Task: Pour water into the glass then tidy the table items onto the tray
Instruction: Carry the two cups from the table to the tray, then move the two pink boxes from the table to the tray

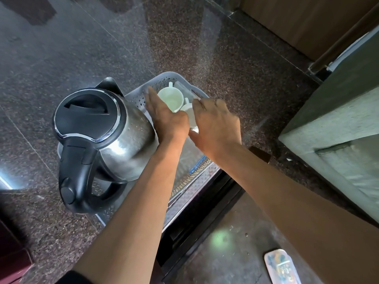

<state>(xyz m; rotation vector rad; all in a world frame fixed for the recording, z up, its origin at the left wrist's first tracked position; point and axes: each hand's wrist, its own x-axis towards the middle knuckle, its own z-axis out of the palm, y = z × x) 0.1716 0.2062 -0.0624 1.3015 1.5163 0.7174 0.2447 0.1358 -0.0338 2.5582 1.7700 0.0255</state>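
A grey perforated plastic tray [202, 182] lies on the speckled granite counter. On its left part stands a steel kettle [131, 140] with a black lid and handle. Two white cups [172, 98] stand at the tray's far end, the nearer one [187, 111] partly covered. My left hand [166, 115] reaches over the tray beside the kettle, fingers stretched flat, holding nothing. My right hand [215, 124] arches over the nearer cup, curled around a shiny clear item [193, 129] that looks like the glass, mostly hidden.
Blue-striped packets [198, 165] lie in the tray's near part. A brown object [260, 154] sits at the counter's edge on the right. A grey-green upholstered piece [336, 128] stands close on the right. A patterned item [282, 266] lies on the floor below.
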